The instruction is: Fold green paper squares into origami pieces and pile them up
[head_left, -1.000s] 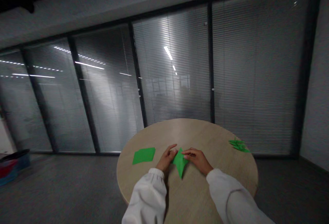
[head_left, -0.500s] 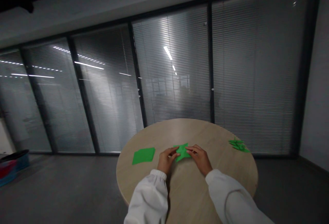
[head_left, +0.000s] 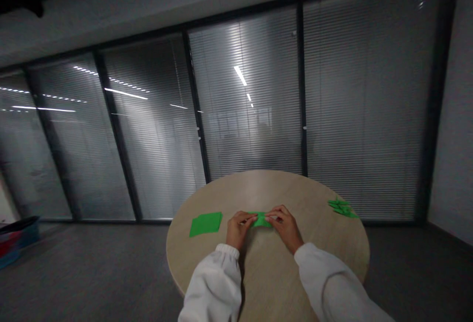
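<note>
A creased piece of green paper (head_left: 260, 220) is held low over the middle of the table, between my two hands. My left hand (head_left: 239, 227) pinches its left side between thumb and fingers. On the opposite side my right hand (head_left: 284, 224) grips the paper the same way. The fingertips hide both side edges of the paper. To the left of my left hand lies a stack of flat green paper sheets (head_left: 206, 224). Several folded green paper pieces (head_left: 342, 208) are heaped near the table's right edge.
The round wooden table (head_left: 273, 272) stands in front of a glass partition with blinds (head_left: 254, 139). On the floor at far left are a dark blue bin (head_left: 29, 232) and something red beside it.
The green paper between my hands looks narrower from front to back, its near and far corners drawn in. Both hands stay nearly in place, still holding its sides.
</note>
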`<move>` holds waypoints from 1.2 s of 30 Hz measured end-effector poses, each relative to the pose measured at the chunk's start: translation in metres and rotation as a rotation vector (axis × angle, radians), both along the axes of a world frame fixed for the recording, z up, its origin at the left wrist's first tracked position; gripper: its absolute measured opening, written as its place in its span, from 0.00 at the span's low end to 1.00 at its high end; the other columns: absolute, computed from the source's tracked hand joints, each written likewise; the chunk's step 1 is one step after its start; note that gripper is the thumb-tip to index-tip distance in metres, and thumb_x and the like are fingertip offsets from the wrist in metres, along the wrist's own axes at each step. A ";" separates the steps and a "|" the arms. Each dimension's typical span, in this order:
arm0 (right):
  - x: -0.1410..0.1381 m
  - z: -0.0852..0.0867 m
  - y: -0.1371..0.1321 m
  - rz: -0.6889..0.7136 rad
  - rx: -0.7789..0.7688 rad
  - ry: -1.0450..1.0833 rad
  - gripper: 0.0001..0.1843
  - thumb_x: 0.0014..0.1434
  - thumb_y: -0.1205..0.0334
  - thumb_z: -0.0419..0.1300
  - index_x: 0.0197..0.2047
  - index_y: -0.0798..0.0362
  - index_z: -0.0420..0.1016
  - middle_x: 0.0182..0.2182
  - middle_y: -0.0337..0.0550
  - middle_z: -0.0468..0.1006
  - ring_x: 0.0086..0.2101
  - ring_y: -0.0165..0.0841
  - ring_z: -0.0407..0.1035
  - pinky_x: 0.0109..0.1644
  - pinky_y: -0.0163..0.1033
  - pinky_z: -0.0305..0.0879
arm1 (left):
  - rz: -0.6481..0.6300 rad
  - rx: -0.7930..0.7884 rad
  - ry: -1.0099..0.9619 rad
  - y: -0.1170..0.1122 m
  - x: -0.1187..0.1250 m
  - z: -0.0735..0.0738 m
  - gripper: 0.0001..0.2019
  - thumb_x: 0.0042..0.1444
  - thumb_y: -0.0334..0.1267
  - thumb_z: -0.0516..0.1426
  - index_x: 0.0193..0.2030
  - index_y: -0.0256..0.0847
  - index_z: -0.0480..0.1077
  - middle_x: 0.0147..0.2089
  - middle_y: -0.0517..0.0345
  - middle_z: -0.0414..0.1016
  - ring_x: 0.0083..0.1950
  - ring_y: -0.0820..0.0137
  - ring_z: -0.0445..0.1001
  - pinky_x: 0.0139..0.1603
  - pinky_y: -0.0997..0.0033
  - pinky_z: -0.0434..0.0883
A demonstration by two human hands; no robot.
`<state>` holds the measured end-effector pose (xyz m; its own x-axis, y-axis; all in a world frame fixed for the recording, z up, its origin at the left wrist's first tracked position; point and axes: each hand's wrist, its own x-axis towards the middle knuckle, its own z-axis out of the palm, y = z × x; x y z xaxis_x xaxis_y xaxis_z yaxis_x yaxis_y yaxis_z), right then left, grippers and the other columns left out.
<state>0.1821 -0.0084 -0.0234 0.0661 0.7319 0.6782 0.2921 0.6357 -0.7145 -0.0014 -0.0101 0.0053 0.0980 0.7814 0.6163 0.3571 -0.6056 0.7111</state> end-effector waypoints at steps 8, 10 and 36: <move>-0.005 -0.005 0.006 0.093 -0.059 0.027 0.16 0.54 0.47 0.60 0.34 0.52 0.78 0.35 0.45 0.75 0.36 0.35 0.71 0.36 0.36 0.68 | 0.078 0.079 -0.067 -0.002 0.003 0.004 0.09 0.47 0.44 0.62 0.31 0.43 0.81 0.40 0.50 0.74 0.45 0.62 0.72 0.50 0.62 0.67; -0.008 -0.005 0.004 0.095 -0.089 0.037 0.16 0.53 0.47 0.60 0.34 0.52 0.77 0.34 0.43 0.77 0.34 0.34 0.71 0.36 0.36 0.69 | 0.037 0.052 -0.100 -0.003 0.005 0.005 0.10 0.47 0.44 0.62 0.31 0.41 0.80 0.41 0.48 0.76 0.45 0.62 0.73 0.50 0.62 0.68; -0.009 -0.009 0.009 0.313 -0.320 0.267 0.16 0.45 0.51 0.65 0.33 0.53 0.71 0.21 0.35 0.72 0.24 0.31 0.69 0.28 0.34 0.63 | -0.126 -0.217 0.008 0.000 0.014 -0.006 0.14 0.49 0.42 0.59 0.38 0.35 0.78 0.33 0.51 0.80 0.34 0.67 0.75 0.37 0.70 0.69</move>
